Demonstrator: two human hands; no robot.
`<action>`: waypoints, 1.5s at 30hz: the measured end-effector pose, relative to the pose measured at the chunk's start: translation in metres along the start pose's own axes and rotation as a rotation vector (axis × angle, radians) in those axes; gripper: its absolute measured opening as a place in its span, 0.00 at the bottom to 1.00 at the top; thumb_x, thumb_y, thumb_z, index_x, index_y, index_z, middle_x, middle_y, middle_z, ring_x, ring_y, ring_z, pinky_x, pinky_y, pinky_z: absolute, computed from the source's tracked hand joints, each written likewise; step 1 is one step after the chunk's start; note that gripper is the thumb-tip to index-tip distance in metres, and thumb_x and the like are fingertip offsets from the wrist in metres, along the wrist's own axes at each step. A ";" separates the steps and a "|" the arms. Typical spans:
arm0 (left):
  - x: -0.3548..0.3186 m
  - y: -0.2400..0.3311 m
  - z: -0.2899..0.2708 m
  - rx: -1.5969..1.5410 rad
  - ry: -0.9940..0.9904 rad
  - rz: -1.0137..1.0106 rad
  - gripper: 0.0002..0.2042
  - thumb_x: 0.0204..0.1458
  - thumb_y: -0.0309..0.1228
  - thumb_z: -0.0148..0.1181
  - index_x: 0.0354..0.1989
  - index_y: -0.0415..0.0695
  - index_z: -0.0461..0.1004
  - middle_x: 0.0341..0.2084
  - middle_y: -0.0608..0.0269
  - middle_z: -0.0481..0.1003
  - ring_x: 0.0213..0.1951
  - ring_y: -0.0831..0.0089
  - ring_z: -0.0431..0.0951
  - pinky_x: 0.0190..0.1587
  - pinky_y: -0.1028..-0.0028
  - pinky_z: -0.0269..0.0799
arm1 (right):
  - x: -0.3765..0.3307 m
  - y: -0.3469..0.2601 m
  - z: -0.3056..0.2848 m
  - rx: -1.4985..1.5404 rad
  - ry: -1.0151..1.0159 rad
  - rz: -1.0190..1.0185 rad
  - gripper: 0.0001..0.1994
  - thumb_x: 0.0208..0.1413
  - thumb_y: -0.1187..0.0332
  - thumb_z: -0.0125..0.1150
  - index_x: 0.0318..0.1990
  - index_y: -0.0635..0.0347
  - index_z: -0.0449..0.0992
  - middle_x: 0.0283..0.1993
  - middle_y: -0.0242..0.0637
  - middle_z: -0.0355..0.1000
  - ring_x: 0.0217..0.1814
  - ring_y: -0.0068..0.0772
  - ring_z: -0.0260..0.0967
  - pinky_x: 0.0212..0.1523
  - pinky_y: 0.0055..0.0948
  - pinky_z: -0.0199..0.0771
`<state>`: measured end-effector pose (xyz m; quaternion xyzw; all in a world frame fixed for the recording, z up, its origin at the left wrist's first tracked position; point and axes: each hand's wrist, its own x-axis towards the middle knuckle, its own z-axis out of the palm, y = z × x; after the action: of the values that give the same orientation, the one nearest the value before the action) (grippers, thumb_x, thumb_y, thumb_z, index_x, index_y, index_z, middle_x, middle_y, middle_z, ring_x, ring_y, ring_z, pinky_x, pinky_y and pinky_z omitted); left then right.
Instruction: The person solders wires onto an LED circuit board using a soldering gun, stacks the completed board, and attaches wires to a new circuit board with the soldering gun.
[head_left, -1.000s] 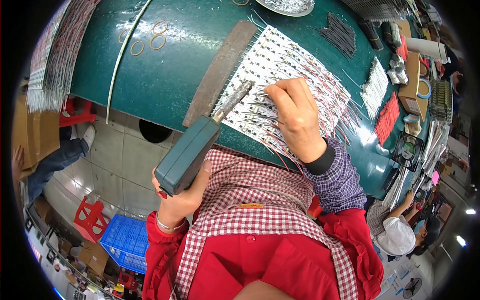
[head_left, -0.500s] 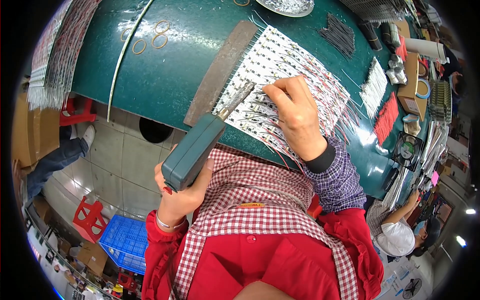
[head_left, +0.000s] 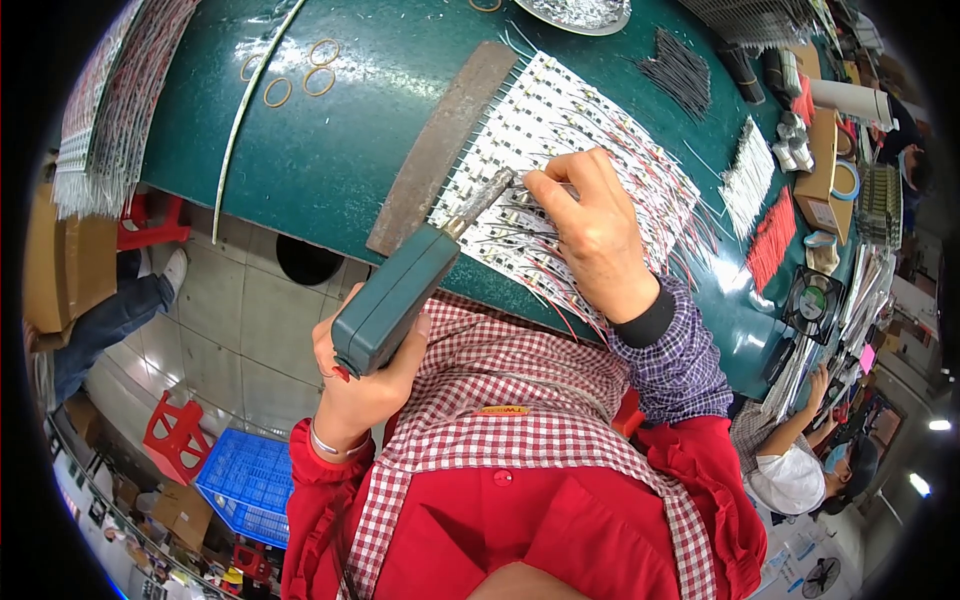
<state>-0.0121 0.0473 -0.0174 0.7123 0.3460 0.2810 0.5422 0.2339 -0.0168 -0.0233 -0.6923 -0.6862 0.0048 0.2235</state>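
At eight o'clock from boards (head_left: pixel 540 95), left hand (head_left: pixel 368 385) wraps iron (head_left: pixel 395 290), likely to steady tip (head_left: pixel 490 195) beside right hand (head_left: pixel 598 225), fingertips pinched, catch unclear.

PCB panel (head_left: pixel 530 85) on tbl (head_left: pixel 330 160) before us, metal bar (head_left: pixel 440 150) along its L edge, rubber bands (head_left: pixel 291 93) farther L, dish (head_left: pixel 575 30) behind, wire bundles (head_left: pixel 747 180) to our R
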 end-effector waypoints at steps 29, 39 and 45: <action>-0.019 -0.002 -0.010 0.218 0.065 0.042 0.05 0.44 0.20 0.67 0.31 0.38 0.81 0.30 0.56 0.80 0.23 0.65 0.80 0.24 0.74 0.72 | 0.002 -0.013 -0.026 0.082 0.241 0.128 0.14 0.41 0.86 0.60 0.37 0.63 0.79 0.33 0.39 0.70 0.35 0.40 0.68 0.34 0.33 0.71; -0.016 -0.002 -0.009 0.054 0.068 -0.024 0.09 0.43 0.19 0.67 0.34 0.34 0.79 0.29 0.54 0.79 0.26 0.68 0.81 0.29 0.75 0.74 | -0.014 -0.014 0.015 0.150 0.162 0.125 0.12 0.44 0.84 0.65 0.38 0.63 0.79 0.33 0.39 0.70 0.35 0.39 0.69 0.34 0.34 0.70; -0.015 -0.004 -0.009 0.037 0.009 -0.003 0.09 0.43 0.17 0.66 0.34 0.33 0.78 0.29 0.55 0.78 0.26 0.71 0.78 0.29 0.76 0.73 | -0.016 -0.015 0.015 0.140 0.143 0.105 0.18 0.37 0.88 0.58 0.39 0.65 0.77 0.35 0.41 0.68 0.38 0.41 0.67 0.36 0.35 0.71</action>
<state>-0.0288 0.0408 -0.0194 0.7204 0.3546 0.2771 0.5277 0.2141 -0.0281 -0.0368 -0.7085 -0.6292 0.0151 0.3193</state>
